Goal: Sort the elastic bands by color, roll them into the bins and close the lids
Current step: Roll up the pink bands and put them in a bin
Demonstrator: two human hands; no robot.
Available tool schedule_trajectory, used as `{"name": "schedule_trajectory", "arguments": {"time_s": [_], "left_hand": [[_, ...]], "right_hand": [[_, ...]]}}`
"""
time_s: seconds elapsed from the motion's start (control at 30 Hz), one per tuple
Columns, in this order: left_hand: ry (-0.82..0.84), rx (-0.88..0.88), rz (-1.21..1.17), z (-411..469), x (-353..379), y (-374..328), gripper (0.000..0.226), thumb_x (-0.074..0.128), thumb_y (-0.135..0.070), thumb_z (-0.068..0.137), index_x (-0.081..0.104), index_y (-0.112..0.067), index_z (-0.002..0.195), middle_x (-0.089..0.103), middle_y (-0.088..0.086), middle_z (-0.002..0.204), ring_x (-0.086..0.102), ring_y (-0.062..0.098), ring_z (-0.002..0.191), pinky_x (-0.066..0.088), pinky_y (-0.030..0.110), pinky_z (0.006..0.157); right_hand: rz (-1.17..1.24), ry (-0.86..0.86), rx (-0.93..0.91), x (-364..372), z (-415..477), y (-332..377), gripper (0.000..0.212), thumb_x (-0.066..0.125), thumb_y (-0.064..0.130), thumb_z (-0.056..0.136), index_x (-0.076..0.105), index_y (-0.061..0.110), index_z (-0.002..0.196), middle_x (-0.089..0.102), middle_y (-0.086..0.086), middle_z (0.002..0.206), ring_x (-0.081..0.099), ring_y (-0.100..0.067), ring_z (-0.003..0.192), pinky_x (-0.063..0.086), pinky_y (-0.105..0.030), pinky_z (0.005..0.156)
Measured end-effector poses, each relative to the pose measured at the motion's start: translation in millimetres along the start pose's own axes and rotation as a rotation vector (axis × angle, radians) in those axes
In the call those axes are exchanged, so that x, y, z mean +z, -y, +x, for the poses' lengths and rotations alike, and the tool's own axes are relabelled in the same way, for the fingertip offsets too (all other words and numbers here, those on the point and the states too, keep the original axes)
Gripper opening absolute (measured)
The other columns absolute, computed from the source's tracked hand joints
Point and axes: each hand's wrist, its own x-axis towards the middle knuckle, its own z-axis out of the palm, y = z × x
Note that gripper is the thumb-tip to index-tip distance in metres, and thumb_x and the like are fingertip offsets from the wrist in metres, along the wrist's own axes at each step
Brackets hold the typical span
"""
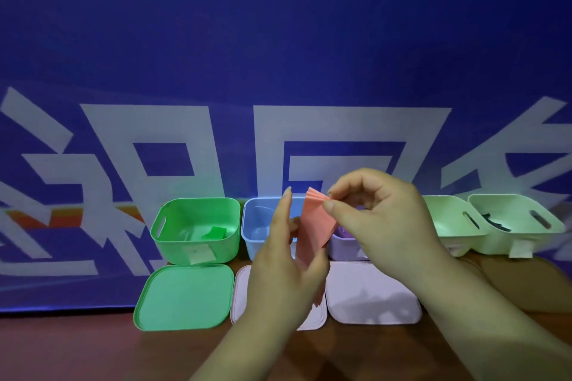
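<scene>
1. Blue bin (263,227) is standing open in the row of bins at the back of the wooden table (77,353); it is serving as the reference point below.
2. Pink elastic band (314,221) is hanging in the air in front of the blue bin's right half, with its top end gathered into fanned folds.
3. Right hand (383,219), right of the blue bin, is pinching that folded top end between thumb and forefinger. The other fingers are curling loosely behind.
4. Left hand (284,272), in front of the blue bin, is standing upright with its fingers straight and together. Its thumb is crossing the band's lower run and pinning it to the palm, and a tail of band is showing below the hand.
5. Green bin (185,238) is sitting open just left of the blue bin, with a green band (213,232) lying inside and a paper tag (198,254) sticking to its front.
6. Green lid (185,297) is lying flat, forward and left of the blue bin.
7. Left white lid (243,294) is lying directly in front of the blue bin, partly covered by the left hand.
8. Lilac bin (342,246) is sitting just right of the blue bin, mostly hidden behind the band and right hand. Something purple is showing inside, but I cannot tell what.
9. Right white lid (371,291) is lying forward and right of the blue bin.
10. Near pale green bin (445,219) and end pale green bin (520,226) are sitting well right of the blue bin. The end one is holding a dark band (495,223).
11. Blue backdrop (278,40) with white characters is hanging behind the blue bin.
</scene>
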Motion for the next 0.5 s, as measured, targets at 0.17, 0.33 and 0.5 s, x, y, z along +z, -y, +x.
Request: {"name": "schedule_trajectory", "arguments": {"time_s": [0.17, 0.33, 0.5], "left_hand": [[0.029, -0.016, -0.068, -3, 9, -5, 0.097, 0.077, -0.022, 0.077, 0.016, -0.052, 0.146, 0.059, -0.028, 0.101, 0.058, -0.008, 0.094, 0.045, 0.006, 0.069], [0.082, 0.019, -0.191, -7, 10, -5, 0.096, 0.082, -0.030, 0.076, 0.019, -0.058, 0.142, 0.061, -0.021, 0.108, 0.065, 0.007, 0.100, 0.055, 0.021, 0.081], [0.104, 0.049, -0.350, -6, 2, -16, 0.075, 0.075, -0.040, 0.078, 0.034, -0.053, 0.139, 0.064, -0.009, 0.111, 0.067, 0.017, 0.100, 0.055, 0.033, 0.084]], "right_hand": [[0.011, -0.030, 0.001, -8, 1, -6, 0.021, 0.077, 0.009, 0.080, 0.068, 0.027, 0.076, 0.070, 0.016, 0.078, 0.066, -0.003, 0.074, 0.052, -0.014, 0.067], [0.068, -0.007, -0.001, -17, 4, -10, 0.018, 0.078, 0.006, 0.080, 0.070, 0.022, 0.077, 0.071, 0.012, 0.074, 0.067, -0.004, 0.070, 0.055, -0.018, 0.067], [0.133, 0.080, -0.008, -29, 6, -16, 0.015, 0.078, 0.005, 0.079, 0.071, 0.019, 0.079, 0.074, 0.004, 0.079, 0.070, -0.011, 0.075, 0.059, -0.026, 0.072]]}}
